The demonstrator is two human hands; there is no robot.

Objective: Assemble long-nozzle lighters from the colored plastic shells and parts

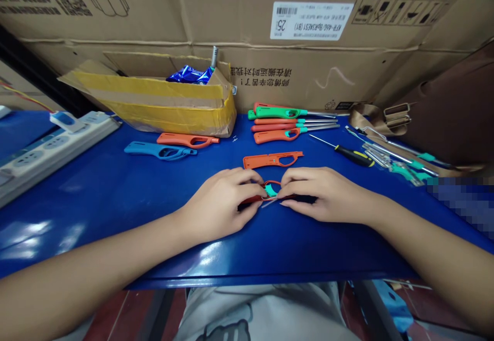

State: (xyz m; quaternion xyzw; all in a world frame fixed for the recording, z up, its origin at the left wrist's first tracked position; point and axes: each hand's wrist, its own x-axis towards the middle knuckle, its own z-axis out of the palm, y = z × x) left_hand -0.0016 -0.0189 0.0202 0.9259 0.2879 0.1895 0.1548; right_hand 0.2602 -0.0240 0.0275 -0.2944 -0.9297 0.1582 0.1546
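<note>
My left hand is closed on the left end of a partly assembled orange gas lighter, low over the blue table. My right hand pinches at its right end, the fingers almost meeting the left ones. Between the fingertips shows a teal trigger, with a thin clear strip or tube beside it. My fingers hide most of the lighter body. Just beyond the hands lies an orange lighter shell half, inner side up.
Finished-looking lighters with metal tubes lie in a stack at the back. A screwdriver and several loose tubes are to the right. Blue and orange shells lie before a cardboard box; a power strip stands left.
</note>
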